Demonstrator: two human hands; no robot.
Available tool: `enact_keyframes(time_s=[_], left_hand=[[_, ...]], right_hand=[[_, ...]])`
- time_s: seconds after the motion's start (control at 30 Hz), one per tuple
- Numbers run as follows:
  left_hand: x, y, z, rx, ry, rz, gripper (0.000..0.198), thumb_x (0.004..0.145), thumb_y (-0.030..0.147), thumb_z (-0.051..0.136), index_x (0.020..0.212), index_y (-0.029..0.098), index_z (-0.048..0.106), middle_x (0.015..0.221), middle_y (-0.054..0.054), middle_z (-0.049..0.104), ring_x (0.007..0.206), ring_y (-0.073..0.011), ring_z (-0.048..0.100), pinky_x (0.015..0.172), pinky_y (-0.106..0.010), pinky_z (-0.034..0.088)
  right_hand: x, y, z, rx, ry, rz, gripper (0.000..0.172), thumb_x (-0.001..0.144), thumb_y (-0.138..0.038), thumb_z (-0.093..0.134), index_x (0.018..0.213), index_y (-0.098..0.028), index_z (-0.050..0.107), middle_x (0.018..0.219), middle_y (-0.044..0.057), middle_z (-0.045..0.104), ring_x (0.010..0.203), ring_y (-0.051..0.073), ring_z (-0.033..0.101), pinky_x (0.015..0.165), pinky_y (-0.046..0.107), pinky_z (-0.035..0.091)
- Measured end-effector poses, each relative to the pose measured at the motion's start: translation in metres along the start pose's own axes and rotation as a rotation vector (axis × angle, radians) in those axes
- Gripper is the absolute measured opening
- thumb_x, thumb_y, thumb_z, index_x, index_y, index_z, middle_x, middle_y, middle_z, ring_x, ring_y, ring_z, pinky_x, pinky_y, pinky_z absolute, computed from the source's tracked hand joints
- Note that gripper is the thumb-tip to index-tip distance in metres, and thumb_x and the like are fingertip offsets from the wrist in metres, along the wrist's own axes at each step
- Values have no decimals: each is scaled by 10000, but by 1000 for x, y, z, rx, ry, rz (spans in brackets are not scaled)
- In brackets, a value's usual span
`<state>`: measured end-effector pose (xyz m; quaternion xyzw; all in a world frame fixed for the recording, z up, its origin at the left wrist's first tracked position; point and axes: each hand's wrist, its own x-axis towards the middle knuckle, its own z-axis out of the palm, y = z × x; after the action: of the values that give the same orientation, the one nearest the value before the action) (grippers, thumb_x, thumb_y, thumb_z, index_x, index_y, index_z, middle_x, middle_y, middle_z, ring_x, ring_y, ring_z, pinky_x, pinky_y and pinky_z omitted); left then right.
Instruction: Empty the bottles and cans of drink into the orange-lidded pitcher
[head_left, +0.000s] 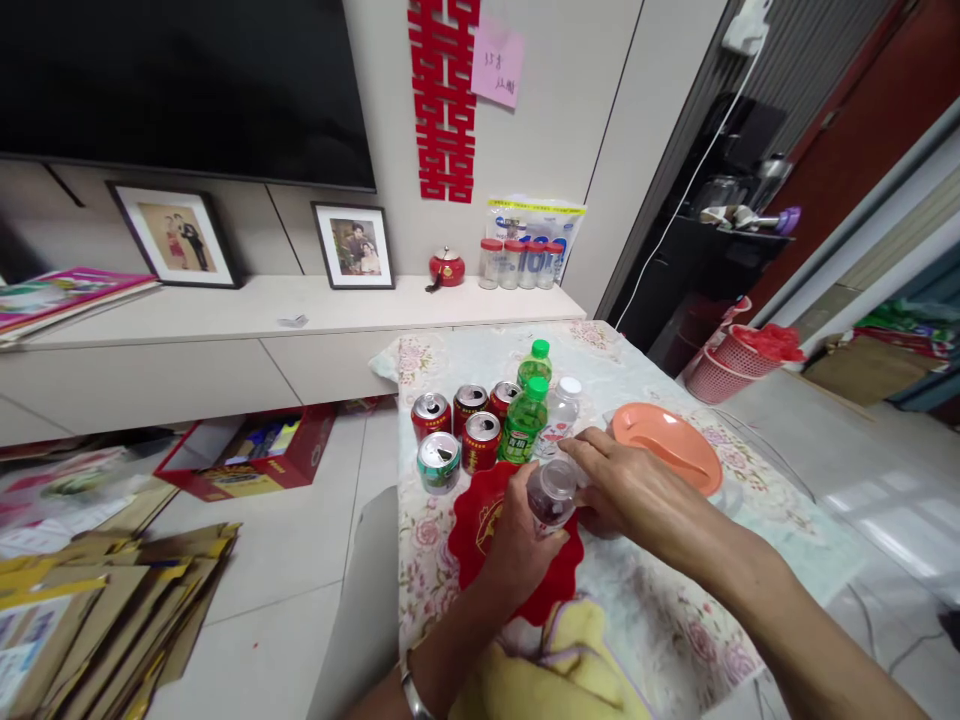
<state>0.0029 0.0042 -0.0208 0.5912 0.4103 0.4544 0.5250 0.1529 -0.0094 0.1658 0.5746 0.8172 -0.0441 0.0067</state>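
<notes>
My left hand [517,550] is wrapped around a clear plastic bottle [553,492] with a pale translucent top, held above a red scalloped mat [471,520] with gold print. Close by on the right, my right hand [619,480] curls its fingers down; whatever they grip is mostly hidden. Just beyond my hands stand green-capped drink bottles [524,425] and a clear bottle with a white cap [564,408]. Several drink cans stand left of these, among them a red can [481,440] and a teal can [439,462].
An orange plate [667,440] lies on the right of the flowered tablecloth [431,580]. A yellow cloth [555,680] is bunched at the near edge. Several red-lidded jars [512,265] stand on the white cabinet [330,305]. Flattened cardboard [127,610] covers floor at left.
</notes>
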Motion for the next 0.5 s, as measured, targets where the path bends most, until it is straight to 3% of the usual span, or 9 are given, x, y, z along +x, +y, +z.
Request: enact_keyframes(time_s=[0.17,0.37,0.5], left_hand=[[0,-2,1,17,-12,48,876,709,133,767,1515,196,429,1482,-204,642,1383,-401,660,1126,-614,557],[-1,3,1,67,-12,78,829,755,140,733,1518,199,414,1457,-203,655,1368,-408,669,1118,-610,569],[-1,4,2,58,-9,77,827,742,140,749,1502,227,434,1465,-183,658,1370,-407,674,1126,-564,576]], right_hand=[[8,-3,-11,-16,-107,-28,158,918,-77,682,1035,-175,642,1091,66,683,771,172,641,613,301,341],[16,-2,-17,58,-197,-117,352,963,-39,594,1256,-212,685,1184,60,668,937,173,675,763,297,471],[20,-2,-21,72,-235,-145,300,1031,-122,599,1298,-214,701,1180,75,655,978,183,671,830,307,499]])
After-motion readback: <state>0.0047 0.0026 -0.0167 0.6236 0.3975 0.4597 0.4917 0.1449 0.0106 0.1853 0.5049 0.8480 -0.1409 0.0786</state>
